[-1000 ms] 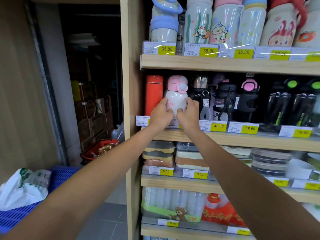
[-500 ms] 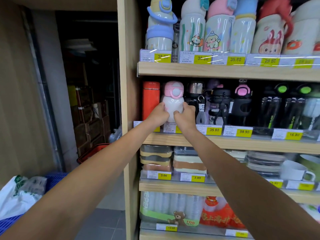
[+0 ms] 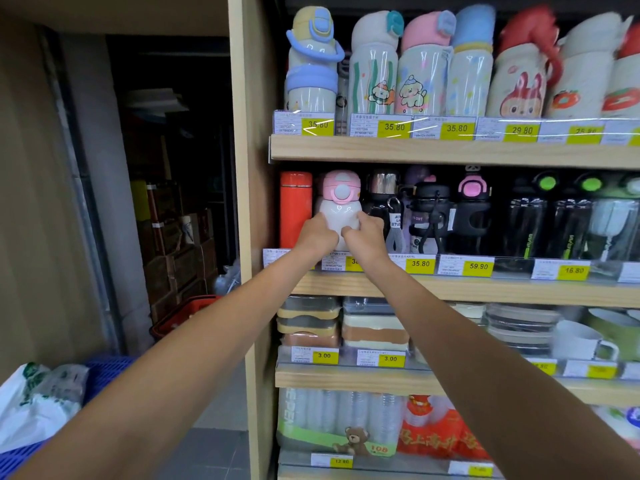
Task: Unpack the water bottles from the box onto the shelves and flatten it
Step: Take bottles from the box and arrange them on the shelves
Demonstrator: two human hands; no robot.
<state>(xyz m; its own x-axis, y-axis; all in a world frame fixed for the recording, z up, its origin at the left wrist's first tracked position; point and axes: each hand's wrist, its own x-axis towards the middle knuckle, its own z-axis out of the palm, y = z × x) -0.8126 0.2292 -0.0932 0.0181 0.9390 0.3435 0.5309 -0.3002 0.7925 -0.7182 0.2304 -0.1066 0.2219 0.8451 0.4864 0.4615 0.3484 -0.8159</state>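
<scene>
Bottle [image 3: 337, 216]: pink lid, upright on shelf [image 3: 485, 289], beside red flask [image 3: 295, 209]
Left hand [image 3: 317, 235]: grasping bottle
Right hand [image 3: 363, 235]: grasping bottle

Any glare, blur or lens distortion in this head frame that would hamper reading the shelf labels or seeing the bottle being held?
Head view: white glare streaks cross the top-shelf price tags; the right edge is smeared, blurring the far tags; wide-angle bending bows the shelves; the doorway on the left is dark. The pink-lidded bottle, between left hand and right hand, is sharp and evenly lit.
</scene>
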